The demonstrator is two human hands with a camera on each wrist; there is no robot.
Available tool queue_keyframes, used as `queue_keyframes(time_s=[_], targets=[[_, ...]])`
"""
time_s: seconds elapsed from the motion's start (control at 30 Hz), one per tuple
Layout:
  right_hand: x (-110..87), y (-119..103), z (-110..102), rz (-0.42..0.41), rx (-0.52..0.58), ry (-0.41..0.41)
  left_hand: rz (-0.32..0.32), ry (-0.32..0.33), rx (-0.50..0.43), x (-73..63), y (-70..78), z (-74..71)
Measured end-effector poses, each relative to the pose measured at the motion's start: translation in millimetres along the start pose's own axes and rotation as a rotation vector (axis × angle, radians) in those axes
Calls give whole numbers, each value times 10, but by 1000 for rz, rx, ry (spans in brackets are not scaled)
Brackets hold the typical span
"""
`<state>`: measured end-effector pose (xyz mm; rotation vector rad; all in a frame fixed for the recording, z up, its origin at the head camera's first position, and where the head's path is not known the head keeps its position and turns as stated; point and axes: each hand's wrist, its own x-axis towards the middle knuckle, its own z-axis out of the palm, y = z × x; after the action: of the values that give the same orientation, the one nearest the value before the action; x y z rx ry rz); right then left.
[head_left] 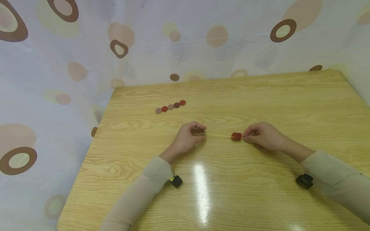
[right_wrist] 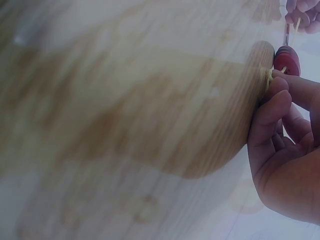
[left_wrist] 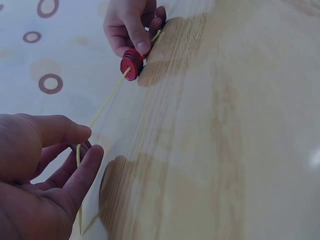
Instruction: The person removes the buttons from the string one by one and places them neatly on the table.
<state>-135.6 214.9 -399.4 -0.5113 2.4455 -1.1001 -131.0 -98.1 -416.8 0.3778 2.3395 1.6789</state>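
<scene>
A yellow string [left_wrist: 106,103] runs taut between the two hands. Threaded on it, close to the right hand, is a short stack of red and dark round buttons [head_left: 236,136]. My left hand [head_left: 189,136] pinches a brownish button [left_wrist: 84,148] between thumb and fingers, and the string passes by it and hangs below the hand. My right hand [head_left: 266,136] pinches the string right behind the stack, thumb against index finger, with a knotted string end [right_wrist: 270,75] showing at the fingertips.
Farther back on the wooden table [head_left: 130,154] lies a slanting row of several round buttons [head_left: 170,107], pinkish, red and dark. A patterned curtain [head_left: 196,41] hangs behind and along the left of the table. Both forearms wear small black wrist cameras.
</scene>
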Motion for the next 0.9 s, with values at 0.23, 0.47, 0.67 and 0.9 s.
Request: queue_keyframes(time_s=[0.23,0.47,0.67,0.9], targets=[[1,-4,3,-1,1,0,2,2,-1,-17,-14,-23],[2,0,6,-10,-1,5,-1,14,-8,-24,-19,-42],[1,6,9,-7,1,7,-10,15,-9,-30,-19,-55],[5,13,9,-11,8,5,-12,20,-18,-38,-27,-75]])
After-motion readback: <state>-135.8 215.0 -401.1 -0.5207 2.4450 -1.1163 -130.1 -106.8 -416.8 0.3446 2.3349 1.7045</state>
